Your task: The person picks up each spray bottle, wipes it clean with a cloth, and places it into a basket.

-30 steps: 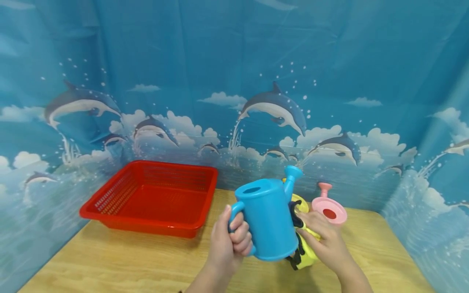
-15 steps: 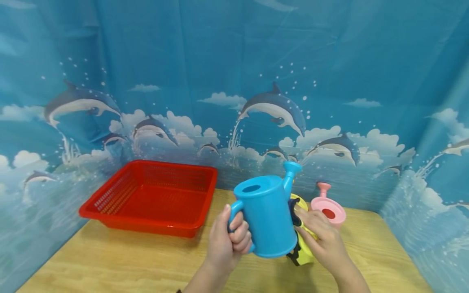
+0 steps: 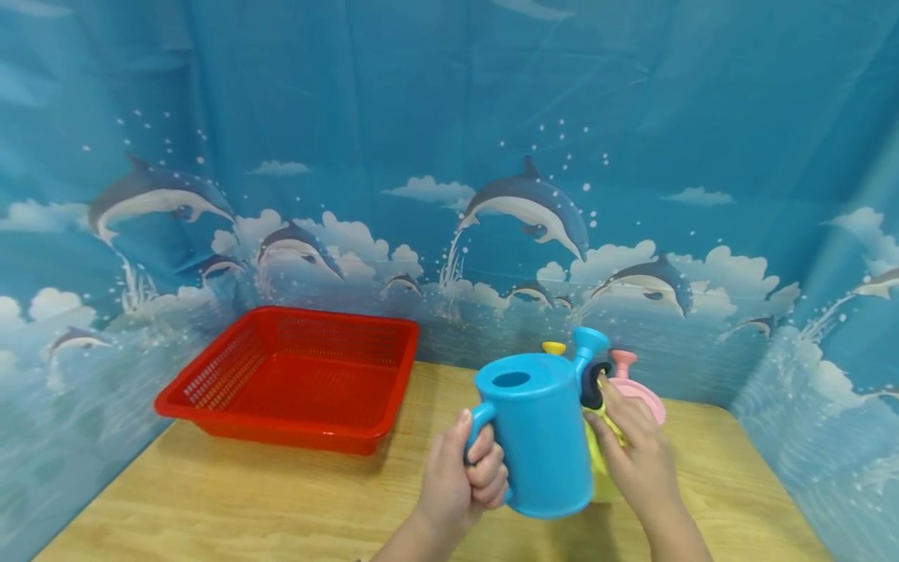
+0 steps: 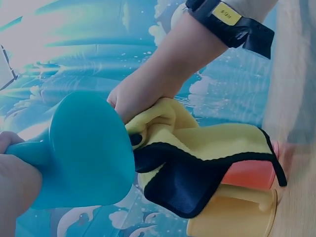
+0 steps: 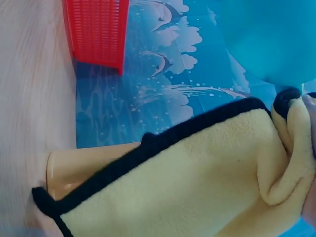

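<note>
In the head view, my left hand [image 3: 463,478] grips the handle of a blue watering can [image 3: 544,441], holding it above the table slightly tilted. My right hand [image 3: 635,449] pinches a yellow cloth [image 3: 601,468] with a dark underside and edging, at the can's right side near the base of the spout. Much of the cloth lies behind the can there. The left wrist view shows the cloth [image 4: 227,143] hanging down from the right hand beside the can's bottom [image 4: 94,153]. Whether the cloth touches the can, I cannot tell.
A red plastic basket [image 3: 281,432] stands at the left on the wooden table [image 3: 246,499]. Behind the hands are a pink watering can [image 3: 646,396] and a yellow watering can [image 4: 237,217], partly hidden. A dolphin-printed curtain [image 3: 421,117] hangs at the back.
The blue watering can and my left hand have shifted right and a little down. My right hand has moved slightly right, with the cloth now higher beside the spout. The yellow can's spout tip has come into view.
</note>
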The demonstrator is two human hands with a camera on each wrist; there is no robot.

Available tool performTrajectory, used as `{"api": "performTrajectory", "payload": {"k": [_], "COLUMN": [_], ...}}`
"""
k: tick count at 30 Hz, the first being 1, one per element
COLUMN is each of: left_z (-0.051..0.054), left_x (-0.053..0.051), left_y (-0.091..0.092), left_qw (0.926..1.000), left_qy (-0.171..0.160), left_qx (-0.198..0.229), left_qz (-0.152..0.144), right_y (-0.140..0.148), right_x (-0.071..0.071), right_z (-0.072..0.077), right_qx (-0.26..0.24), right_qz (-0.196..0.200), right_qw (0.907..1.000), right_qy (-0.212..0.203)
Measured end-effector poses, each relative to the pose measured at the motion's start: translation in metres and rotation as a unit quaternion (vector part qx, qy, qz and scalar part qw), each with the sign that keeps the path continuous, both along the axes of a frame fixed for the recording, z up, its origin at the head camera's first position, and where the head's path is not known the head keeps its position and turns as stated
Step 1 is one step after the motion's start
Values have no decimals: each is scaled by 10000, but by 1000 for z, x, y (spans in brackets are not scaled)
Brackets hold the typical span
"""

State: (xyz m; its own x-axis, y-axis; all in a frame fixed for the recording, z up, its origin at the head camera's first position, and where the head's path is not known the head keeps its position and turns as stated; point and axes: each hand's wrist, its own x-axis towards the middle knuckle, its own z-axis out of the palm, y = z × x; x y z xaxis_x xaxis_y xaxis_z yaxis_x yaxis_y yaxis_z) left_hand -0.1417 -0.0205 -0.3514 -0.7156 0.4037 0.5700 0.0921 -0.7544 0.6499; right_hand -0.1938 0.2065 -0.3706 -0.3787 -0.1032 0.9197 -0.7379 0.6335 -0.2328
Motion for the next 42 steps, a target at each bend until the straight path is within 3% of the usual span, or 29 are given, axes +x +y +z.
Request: {"api": "performTrajectory", "payload": {"k": [7, 10, 18, 22, 27, 33, 35, 42], "left_z": [0, 1, 3, 3, 2, 4, 5, 5], "left_x": [5, 5, 2, -2, -6, -8, -9, -12], "left_y": [3, 2, 0, -3, -5, -10, -11, -18], "left_qw": [9994, 9996, 9988, 9989, 9988, 9990, 9989, 9984], "left_qy": [-169, -130, -339, -422, -480, -362, -328, -210], "left_qx": [-304, -242, -364, -206, 65, 254, 316, 452], "left_qz": [54, -61, -10, -45, -116, 78, 128, 262], "right_y": [0, 1, 4, 2, 1, 1, 0, -4], "right_x": [9, 10, 9, 9, 6, 0, 1, 8], "right_z": [9, 11, 7, 5, 2, -2, -4, -8], "right_qx": [225, 351, 726, 687, 470, 217, 191, 98], "right_qz": [-934, -906, -179, 301, 1224, 2319, 2424, 2220], "right_qw": [9954, 9951, 9971, 9964, 9880, 9719, 9695, 9731], "right_qy": [55, 188, -122, -393, -811, -340, -292, -605]}}
